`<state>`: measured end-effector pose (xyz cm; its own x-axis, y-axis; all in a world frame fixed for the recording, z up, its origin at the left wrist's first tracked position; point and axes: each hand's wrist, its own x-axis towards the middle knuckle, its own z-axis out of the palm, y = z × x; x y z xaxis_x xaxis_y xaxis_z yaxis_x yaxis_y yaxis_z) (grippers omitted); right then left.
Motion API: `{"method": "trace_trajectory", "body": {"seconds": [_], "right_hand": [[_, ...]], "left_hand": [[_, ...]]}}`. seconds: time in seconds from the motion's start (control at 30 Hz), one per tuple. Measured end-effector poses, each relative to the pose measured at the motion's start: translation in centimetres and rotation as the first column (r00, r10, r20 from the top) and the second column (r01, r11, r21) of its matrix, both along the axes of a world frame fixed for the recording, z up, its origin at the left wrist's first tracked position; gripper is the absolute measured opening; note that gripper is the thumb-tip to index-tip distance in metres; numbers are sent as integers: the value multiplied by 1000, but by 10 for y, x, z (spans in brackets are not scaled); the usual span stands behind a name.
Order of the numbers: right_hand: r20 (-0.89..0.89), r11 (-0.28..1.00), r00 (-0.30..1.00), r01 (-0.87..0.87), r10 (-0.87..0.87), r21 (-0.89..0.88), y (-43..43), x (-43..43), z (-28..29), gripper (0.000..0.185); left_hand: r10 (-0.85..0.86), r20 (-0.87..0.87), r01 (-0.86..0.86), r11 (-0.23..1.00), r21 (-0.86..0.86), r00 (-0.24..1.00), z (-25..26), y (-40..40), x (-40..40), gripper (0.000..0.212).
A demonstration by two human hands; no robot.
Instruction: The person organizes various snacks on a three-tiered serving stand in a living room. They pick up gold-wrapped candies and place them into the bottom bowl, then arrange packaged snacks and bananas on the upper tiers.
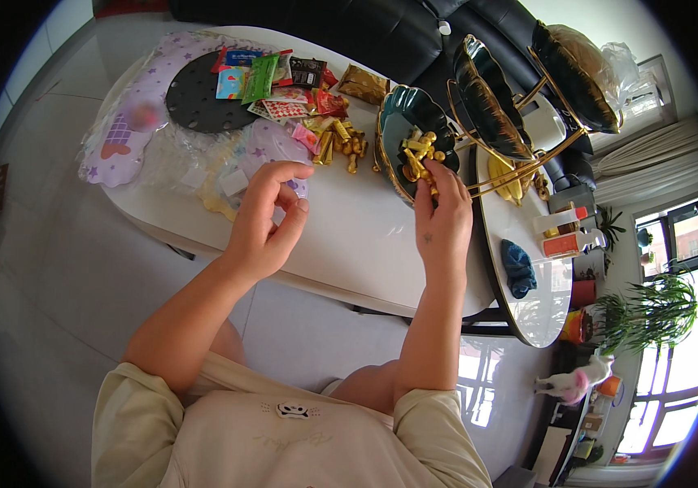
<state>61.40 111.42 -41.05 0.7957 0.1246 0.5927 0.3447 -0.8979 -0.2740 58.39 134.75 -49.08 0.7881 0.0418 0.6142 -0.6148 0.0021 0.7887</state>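
My right hand [445,210] reaches into the lowest bowl [395,119] of a tiered stand, a dark green scalloped dish with a gold rim. Its fingertips touch gold-wrapped candies [420,146] lying there, and gold shows between thumb and forefinger. Whether it grips any candy is not clear. My left hand [271,219] hovers over the white table, fingers curled and apart, with nothing in it. Beyond it lies a pile of more gold-wrapped candies [349,141], a pink-wrapped piece [305,138] and a green snack packet [260,79] among several other packets.
Two upper bowls [495,104] on gold rods [504,178] lean over the right side. Lilac star-print plastic [132,104] and a black perforated disc [202,97] lie at the left. A second table [538,311] holds bananas [503,180], bottles [559,244] and a blue cloth [518,268].
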Motion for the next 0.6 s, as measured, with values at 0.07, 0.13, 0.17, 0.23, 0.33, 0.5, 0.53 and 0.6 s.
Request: {"method": "trace_trajectory", "body": {"seconds": [0.07, 0.13, 0.17, 0.23, 0.33, 0.5, 0.53, 0.6], "right_hand": [[141, 988, 989, 67, -48, -137, -12, 6, -10, 29], [141, 990, 990, 20, 0, -142, -7, 4, -10, 29], [142, 989, 990, -3, 24, -145, -2, 3, -10, 30], [87, 983, 984, -144, 154, -112, 11, 4, -16, 33], [-8, 947, 968, -246, 250, -208, 49, -4, -27, 41], [-12, 911, 962, -264, 274, -316, 87, 28, -40, 44], [-45, 907, 962, -268, 268, -324, 92, 40, -43, 46], [-129, 930, 971, -231, 201, -286, 103, 59, -48, 47]], "left_hand": [[5, 13, -5, 1000, 0, 1000, -1, 1, 0, 36], [17, 25, -17, 1000, -6, 1000, -4, 2, 2, 36], [20, 13, -19, 1000, -18, 1000, -4, 2, 2, 36], [25, -15, -26, 999, -42, 1000, -4, 4, 1, 36], [-3, -128, -6, 997, -71, 992, -6, 9, -2, 42], [14, -63, -21, 994, -107, 998, -6, 5, 1, 43], [8, -62, -14, 995, -102, 998, -7, 5, 1, 43], [12, -79, -21, 993, -115, 997, -6, 6, 1, 42]]}}
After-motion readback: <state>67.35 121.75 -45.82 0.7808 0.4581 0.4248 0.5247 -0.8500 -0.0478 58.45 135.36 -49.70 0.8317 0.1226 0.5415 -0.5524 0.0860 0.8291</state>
